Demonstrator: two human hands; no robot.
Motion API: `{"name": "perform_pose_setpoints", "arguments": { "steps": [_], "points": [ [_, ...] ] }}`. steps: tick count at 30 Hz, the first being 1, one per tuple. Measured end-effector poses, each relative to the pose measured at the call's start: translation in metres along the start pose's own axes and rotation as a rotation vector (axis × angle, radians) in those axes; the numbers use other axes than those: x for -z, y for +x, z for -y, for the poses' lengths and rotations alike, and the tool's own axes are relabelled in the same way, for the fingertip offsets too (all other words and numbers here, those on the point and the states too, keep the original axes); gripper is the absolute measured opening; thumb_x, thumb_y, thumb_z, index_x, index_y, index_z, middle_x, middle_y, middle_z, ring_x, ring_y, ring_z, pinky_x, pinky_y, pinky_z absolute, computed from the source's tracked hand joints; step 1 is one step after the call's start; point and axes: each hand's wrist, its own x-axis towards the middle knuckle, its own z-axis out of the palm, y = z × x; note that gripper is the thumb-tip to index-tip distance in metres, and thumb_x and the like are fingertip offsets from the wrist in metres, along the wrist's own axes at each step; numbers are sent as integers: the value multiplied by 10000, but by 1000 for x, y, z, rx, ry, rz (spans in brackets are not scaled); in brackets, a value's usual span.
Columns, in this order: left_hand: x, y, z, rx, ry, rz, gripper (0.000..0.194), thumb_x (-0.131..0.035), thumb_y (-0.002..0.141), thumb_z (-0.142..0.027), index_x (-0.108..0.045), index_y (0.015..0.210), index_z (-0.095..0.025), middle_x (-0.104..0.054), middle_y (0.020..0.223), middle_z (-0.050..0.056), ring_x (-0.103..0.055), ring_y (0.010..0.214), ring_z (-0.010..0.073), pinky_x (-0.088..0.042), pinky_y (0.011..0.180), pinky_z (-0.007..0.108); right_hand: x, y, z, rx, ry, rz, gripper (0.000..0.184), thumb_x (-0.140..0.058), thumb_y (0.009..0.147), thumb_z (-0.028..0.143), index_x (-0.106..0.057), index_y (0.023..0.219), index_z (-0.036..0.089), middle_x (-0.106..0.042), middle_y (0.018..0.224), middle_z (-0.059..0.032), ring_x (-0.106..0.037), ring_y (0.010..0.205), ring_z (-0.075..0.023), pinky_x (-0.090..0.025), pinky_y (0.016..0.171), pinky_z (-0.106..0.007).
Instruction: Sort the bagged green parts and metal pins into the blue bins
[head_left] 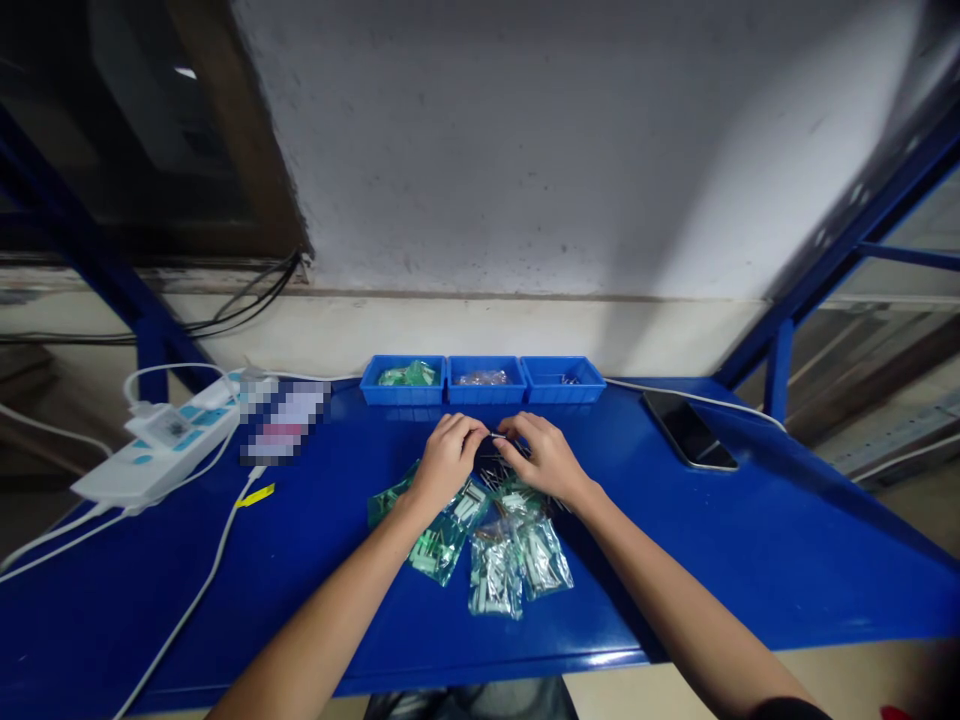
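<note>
My left hand (pixel 450 455) and my right hand (pixel 541 455) meet over the middle of the table, fingertips pinched at the two ends of a small thin metal piece (pixel 496 436). It looks like a screw, but it is too small to be sure. Just below the hands lies a loose pile of thin metal screws or pins (pixel 493 474). Nearer the table's front are several small clear bags with pale plugs and metal parts, among them one bag (pixel 495 575) in the middle, one bag (pixel 545 560) to its right and a greenish bag (pixel 437 550) to the left.
Along the back stand three blue bins: the left bin (pixel 402 396) with green bags, the middle bin (pixel 486 396), and the right bin (pixel 564 395) with a few small metal pieces. A phone (pixel 688 432) lies right; a power strip (pixel 161 450) and white cable (pixel 201 590) lie left.
</note>
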Motion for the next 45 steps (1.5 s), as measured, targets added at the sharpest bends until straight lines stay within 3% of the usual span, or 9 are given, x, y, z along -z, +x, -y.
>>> {"name": "perform_pose_setpoints", "arguments": {
  "steps": [4,7,12,15,17,21,25,31,45],
  "points": [
    [0,0,0,39,0,26,222,-419,923,-225,-581,775,-189,-639,771,10,-569,780,168,-407,782,305,1,0,3,84,-62,-7,174,-432,917,265,-576,861,184,-608,792,-53,-548,745,-173,-402,689,-292],
    [1,-1,0,111,3,91,208,-402,931,-238,-593,860,-195,-659,834,13,-579,824,175,-403,784,316,13,7,-5,85,-87,-135,165,-434,906,240,-565,825,183,-603,765,-52,-547,730,-172,-407,689,-293],
    [-2,-7,0,124,223,242,138,-533,869,-296,-618,965,-246,-624,969,18,-528,949,231,-358,794,377,43,24,-46,-261,-277,-485,191,-470,880,334,-558,920,170,-613,735,-51,-573,713,-196,-414,690,-317],
    [-5,-7,-1,125,270,306,112,-554,855,-289,-639,923,-260,-606,966,17,-509,946,228,-338,787,380,42,20,-63,-477,-335,-370,352,-517,839,417,-531,1074,156,-640,759,-55,-601,743,-235,-412,648,-320],
    [-7,-6,0,146,280,319,110,-534,865,-261,-644,864,-254,-603,943,15,-505,928,219,-329,772,371,30,10,-63,-511,-269,-223,314,-495,854,409,-553,1045,166,-643,744,-52,-608,749,-236,-421,643,-317],
    [-9,-3,2,177,304,321,112,-527,860,-232,-624,804,-234,-605,902,13,-510,904,217,-318,761,372,0,-2,-41,-328,-33,69,222,-466,888,354,-591,979,195,-645,819,-53,-599,782,-203,-449,697,-310],
    [-7,0,2,202,296,356,65,-555,841,-249,-614,819,-232,-616,884,10,-523,900,219,-316,784,381,-13,0,-22,-168,23,212,208,-460,902,336,-600,986,207,-629,845,-50,-563,824,-206,-445,753,-335],
    [-8,7,3,150,321,436,79,-528,841,-198,-605,834,-211,-587,953,38,-504,959,236,-330,806,391,-12,0,-20,-161,53,233,210,-450,912,338,-601,979,209,-623,846,-49,-542,837,-210,-434,776,-362],
    [-1,0,10,167,-156,210,200,-355,912,-148,-519,1001,-220,-580,900,27,-587,788,143,-455,729,264,-7,-1,-15,-8,93,131,103,-460,909,248,-551,906,200,-596,869,-66,-542,814,-198,-436,729,-336]
  ]
}}
